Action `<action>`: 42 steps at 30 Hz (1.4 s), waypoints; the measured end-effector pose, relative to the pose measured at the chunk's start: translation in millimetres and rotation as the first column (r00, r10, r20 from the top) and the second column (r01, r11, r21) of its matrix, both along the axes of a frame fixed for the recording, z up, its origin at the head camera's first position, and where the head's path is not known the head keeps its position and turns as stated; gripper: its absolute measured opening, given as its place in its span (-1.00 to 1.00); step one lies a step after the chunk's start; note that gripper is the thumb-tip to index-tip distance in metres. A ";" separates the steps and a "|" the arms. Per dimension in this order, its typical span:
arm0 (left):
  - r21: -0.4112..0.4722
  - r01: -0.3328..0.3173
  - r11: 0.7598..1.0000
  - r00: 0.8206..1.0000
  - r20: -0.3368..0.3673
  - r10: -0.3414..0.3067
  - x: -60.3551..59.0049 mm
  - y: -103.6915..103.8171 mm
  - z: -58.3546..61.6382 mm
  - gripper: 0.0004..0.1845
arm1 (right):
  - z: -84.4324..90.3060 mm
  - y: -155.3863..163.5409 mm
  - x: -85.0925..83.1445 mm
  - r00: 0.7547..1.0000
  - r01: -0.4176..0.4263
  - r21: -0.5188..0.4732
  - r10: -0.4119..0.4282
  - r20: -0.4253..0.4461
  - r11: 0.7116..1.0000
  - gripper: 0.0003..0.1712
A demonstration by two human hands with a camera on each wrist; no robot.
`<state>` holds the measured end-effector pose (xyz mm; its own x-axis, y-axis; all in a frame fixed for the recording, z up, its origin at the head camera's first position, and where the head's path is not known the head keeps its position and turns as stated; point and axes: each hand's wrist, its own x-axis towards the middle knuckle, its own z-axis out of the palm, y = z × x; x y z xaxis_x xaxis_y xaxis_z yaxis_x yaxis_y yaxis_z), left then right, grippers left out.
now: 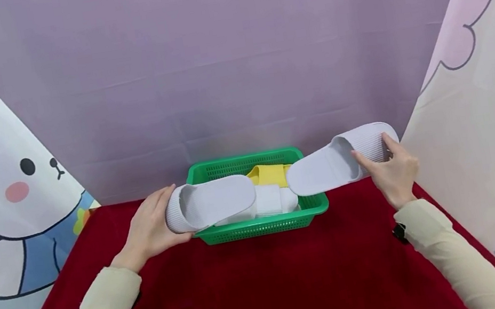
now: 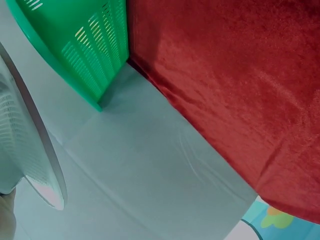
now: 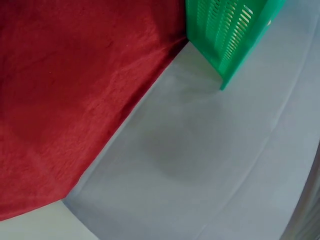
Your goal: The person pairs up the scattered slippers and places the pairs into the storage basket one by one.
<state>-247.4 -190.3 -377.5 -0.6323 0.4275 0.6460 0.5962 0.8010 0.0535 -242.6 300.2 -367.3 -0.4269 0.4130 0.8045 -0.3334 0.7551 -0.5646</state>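
Here each hand holds a slipper.

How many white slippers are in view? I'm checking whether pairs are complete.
3 at least: one in the left hand over the green basket's left end, one in the right hand over its right end, one lying in the basket. More may lie hidden beneath.

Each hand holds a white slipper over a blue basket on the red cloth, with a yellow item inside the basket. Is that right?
Not quite: the basket is green, not blue, as the head view shows. The rest holds: the left hand and right hand each hold a white slipper over it on the red cloth, yellow item inside.
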 end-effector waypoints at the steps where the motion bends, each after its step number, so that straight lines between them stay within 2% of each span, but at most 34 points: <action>1: -0.002 0.006 1.000 1.000 -0.001 -0.006 -0.4 1.1 -0.3 0.09 | -0.3 -0.9 -0.1 1.000 -0.010 -0.009 0.010 -0.015 1.000 -0.26; 7: -0.003 0.024 1.000 1.000 0.000 -0.024 -1.0 7.9 -0.3 0.09 | -1.6 -6.5 -2.2 0.996 -0.064 -0.034 0.062 -0.059 0.997 -0.26; 17: -0.004 0.053 0.999 0.998 -0.017 -0.053 -5.7 20.9 3.8 0.05 | 0.7 -15.1 -3.2 0.994 -0.088 -0.070 0.083 -0.070 0.994 -0.27; 25: -0.038 0.059 0.998 0.998 0.008 -0.059 -5.5 32.7 3.3 0.05 | 3.3 -27.9 -0.3 0.992 -0.121 -0.134 0.117 -0.040 0.984 -0.28; 33: -0.045 0.053 0.998 0.998 0.049 -0.051 -5.5 43.0 7.2 0.05 | 6.0 -41.2 0.4 0.990 -0.142 -0.156 0.138 -0.038 0.978 -0.29; 42: -0.057 0.052 0.997 0.999 0.016 -0.051 -9.9 57.2 9.5 0.03 | 5.9 -55.2 -1.0 0.990 -0.134 -0.183 0.138 0.008 0.974 -0.23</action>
